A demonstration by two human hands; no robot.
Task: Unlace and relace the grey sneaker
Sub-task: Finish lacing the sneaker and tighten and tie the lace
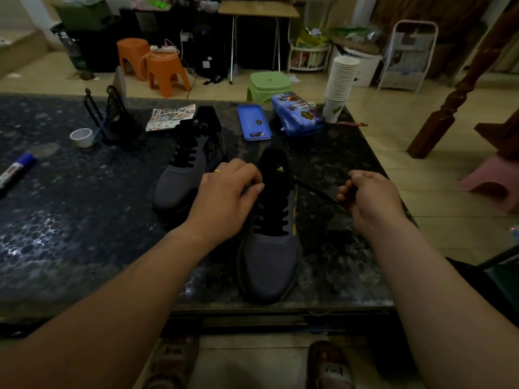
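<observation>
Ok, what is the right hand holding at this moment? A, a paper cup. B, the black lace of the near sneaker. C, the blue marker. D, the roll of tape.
B: the right hand pinches the black lace, which is drawn out sideways from the near grey sneaker.

You're in a lived-in home: plastic stools (pixel 165 73) on a tiled floor (pixel 393 127), a folding table (pixel 258 8), a cluttered rack (pixel 309 56), stacked cups (pixel 341 80), a turned wooden post (pixel 460 91), slippers (pixel 330 366) on your feet.
</observation>
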